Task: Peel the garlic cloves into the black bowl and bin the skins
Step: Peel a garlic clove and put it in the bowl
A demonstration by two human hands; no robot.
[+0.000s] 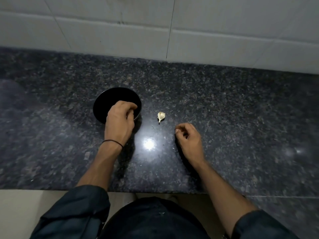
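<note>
The black bowl stands on the dark granite counter, left of centre. My left hand reaches over its near right rim with the fingers curled down inside. What the fingers hold is hidden, and so is the bowl's inside beneath them. One unpeeled garlic clove lies on the counter just right of the bowl, pointed end toward me. My right hand rests on the counter a little nearer and to the right of the clove. Its fingers are loosely curled and I see nothing in them.
The granite counter runs wide to both sides and ends at a white tiled wall behind. Its front edge is close to my body. A bright lamp glare shows between my hands.
</note>
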